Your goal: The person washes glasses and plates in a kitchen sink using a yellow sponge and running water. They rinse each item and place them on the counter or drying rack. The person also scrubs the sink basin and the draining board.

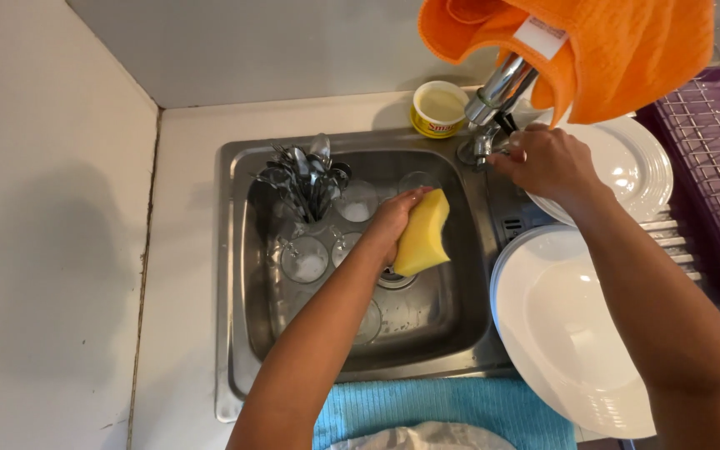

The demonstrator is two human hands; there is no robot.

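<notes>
Head view | left hand (pixel 393 223) is clamping a sponge (pixel 423 233) over the sink (pixel 235 275) | right hand (pixel 543 160) is gripping the tap lever (pixel 487 143) | sponge is looking light, soft, squashy; hold across its edges.

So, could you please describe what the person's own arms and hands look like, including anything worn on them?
Both arms are bare as far as the picture shows: no sleeves, no gloves, no watch or bracelet. The left hand shows no jewellery. The right hand may carry a ring on one finger, but it is too small to tell for certain. The fingernails look short and unpainted.
</notes>
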